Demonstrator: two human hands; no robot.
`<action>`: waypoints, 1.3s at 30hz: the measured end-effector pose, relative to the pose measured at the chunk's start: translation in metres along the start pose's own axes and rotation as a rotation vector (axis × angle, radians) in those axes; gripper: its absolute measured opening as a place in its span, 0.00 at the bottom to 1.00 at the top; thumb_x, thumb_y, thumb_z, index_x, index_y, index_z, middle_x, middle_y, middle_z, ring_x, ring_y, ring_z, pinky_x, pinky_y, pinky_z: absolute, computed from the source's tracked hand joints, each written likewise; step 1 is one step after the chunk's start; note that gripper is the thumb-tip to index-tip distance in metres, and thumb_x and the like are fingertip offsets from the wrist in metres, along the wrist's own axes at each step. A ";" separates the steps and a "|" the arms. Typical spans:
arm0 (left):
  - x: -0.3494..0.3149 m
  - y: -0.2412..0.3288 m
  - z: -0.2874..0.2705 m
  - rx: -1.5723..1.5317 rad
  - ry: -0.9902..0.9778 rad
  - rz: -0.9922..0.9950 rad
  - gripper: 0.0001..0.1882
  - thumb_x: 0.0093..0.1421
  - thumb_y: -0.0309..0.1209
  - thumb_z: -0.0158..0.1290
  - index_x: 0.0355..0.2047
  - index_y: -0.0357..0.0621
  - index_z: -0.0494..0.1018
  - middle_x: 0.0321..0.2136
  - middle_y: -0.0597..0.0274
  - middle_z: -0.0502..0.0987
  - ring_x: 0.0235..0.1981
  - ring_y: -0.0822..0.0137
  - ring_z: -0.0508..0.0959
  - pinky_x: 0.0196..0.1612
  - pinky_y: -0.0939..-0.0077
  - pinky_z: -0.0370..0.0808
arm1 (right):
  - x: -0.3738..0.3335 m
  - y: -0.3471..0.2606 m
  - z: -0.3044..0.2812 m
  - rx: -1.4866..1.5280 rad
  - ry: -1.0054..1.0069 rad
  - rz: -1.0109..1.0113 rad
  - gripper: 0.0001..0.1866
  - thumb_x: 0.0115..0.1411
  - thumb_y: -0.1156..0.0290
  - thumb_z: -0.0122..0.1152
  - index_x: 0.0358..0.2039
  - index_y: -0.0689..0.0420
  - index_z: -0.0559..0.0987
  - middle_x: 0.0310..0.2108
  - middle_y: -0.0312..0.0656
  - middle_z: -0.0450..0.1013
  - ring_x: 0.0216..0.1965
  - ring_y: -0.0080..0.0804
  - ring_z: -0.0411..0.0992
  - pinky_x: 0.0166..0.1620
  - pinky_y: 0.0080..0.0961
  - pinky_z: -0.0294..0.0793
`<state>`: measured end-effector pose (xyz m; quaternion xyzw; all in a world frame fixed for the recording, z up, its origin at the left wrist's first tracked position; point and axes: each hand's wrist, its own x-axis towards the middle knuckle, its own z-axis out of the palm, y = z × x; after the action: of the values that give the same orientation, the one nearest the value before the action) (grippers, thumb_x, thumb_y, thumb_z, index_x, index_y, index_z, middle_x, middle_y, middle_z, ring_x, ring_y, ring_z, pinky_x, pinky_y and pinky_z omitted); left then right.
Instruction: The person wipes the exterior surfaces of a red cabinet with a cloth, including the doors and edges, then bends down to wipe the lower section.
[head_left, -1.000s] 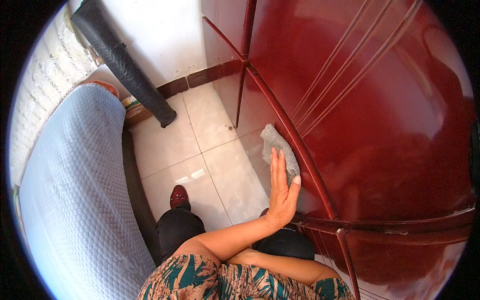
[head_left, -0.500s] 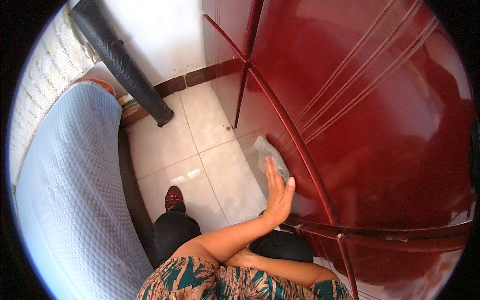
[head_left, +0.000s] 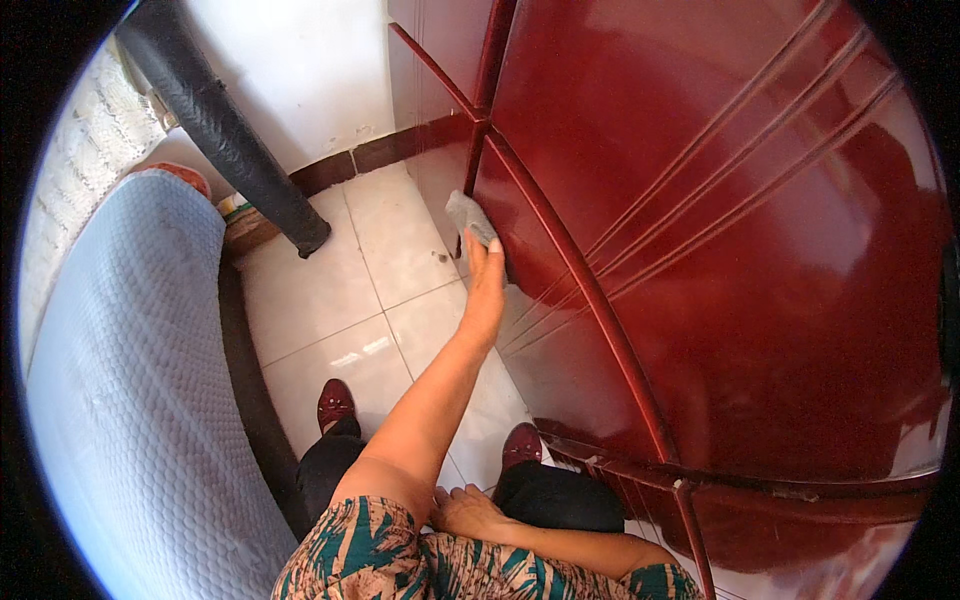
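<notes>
With my left arm stretched forward, my left hand (head_left: 486, 275) presses a grey cloth (head_left: 470, 216) against the lower side of a glossy dark red cabinet (head_left: 740, 260). The fingers are closed on the cloth and partly hidden by it, with the thumb showing on the right. The cloth lies close to the cabinet's raised vertical trim, near the far corner. Across my lap rests my right hand (head_left: 468, 512), holding nothing, its fingers loosely bent and slightly apart beside my left elbow.
A light blue quilted cover (head_left: 140, 370) drapes over furniture along the left. Behind it, a black wrapped pole (head_left: 230, 120) slants down to the white tiled floor (head_left: 310, 285). A white wall (head_left: 300, 70) with dark red skirting stands at the back. My dark red shoes (head_left: 337, 402) are on the tiles.
My left hand and the cloth have slid forward and left along the cabinet toward the far corner. My left arm has straightened; my right hand, partly covered before, now shows.
</notes>
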<state>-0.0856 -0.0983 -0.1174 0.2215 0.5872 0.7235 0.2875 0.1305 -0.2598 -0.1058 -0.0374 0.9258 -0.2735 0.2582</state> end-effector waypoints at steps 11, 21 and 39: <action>-0.024 -0.089 -0.021 -0.346 -0.072 -0.520 0.43 0.63 0.60 0.36 0.69 0.58 0.32 0.69 0.64 0.35 0.69 0.63 0.37 0.68 0.63 0.33 | 0.005 0.001 0.005 0.072 0.024 0.061 0.16 0.61 0.61 0.46 0.41 0.59 0.73 0.36 0.50 0.69 0.32 0.46 0.71 0.36 0.40 0.67; -0.076 -0.011 0.049 -0.097 0.065 -0.194 0.48 0.65 0.57 0.34 0.65 0.31 0.26 0.67 0.43 0.26 0.69 0.54 0.28 0.68 0.66 0.29 | 0.010 0.009 0.004 0.134 -0.173 0.067 0.19 0.56 0.67 0.47 0.47 0.59 0.75 0.45 0.53 0.72 0.46 0.49 0.70 0.49 0.42 0.64; -0.169 0.001 0.059 0.154 0.152 -0.170 0.22 0.60 0.32 0.52 0.50 0.36 0.62 0.46 0.43 0.69 0.47 0.53 0.70 0.53 0.66 0.66 | 0.017 0.013 0.062 0.658 -0.247 -0.078 0.24 0.67 0.65 0.38 0.63 0.50 0.61 0.66 0.41 0.54 0.64 0.31 0.53 0.64 0.27 0.49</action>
<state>0.0771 -0.1702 -0.1010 0.1370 0.6776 0.6640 0.2849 0.1471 -0.2828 -0.1645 -0.0204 0.7479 -0.5601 0.3557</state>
